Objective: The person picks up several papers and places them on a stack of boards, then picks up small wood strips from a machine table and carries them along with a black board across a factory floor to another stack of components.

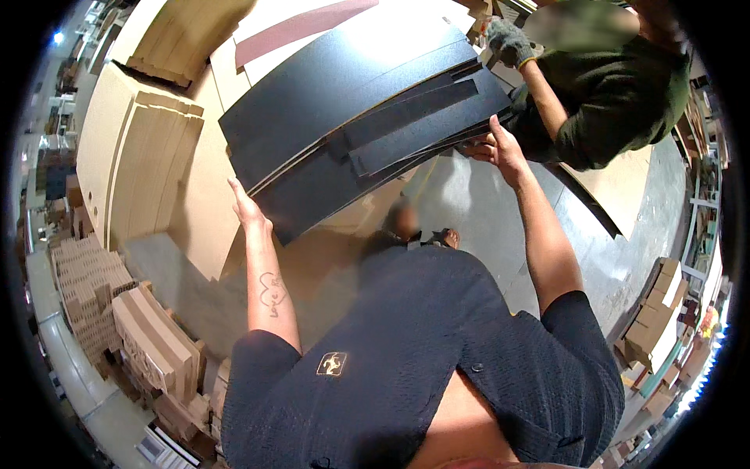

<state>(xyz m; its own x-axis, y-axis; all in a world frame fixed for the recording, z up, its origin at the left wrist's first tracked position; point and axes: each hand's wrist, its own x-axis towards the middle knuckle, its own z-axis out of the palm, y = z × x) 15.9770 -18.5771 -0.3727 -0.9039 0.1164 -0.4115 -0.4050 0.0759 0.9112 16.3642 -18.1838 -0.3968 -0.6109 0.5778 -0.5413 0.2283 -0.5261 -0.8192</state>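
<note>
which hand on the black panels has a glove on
The co-worker's hand at the far edge of the black panels; it wears a grey glove, while both near hands are bare.

Panels (351, 102) black, matte. Boards (148, 164) behind pale tan. Co-worker's glove (509, 41) grey, sleeve (617, 102) dark green. Own shirt (422, 352) navy, small gold emblem. Floor (469, 203) grey.

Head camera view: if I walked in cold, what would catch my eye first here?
Most likely the stack of large black panels filling the upper middle, gripped at its near edge by the person's left hand and right hand. At the top right, a co-worker's grey-gloved hand holds the far corner. To the left, pale brown boards stand stacked on edge, with cardboard boxes piled lower left.
</note>
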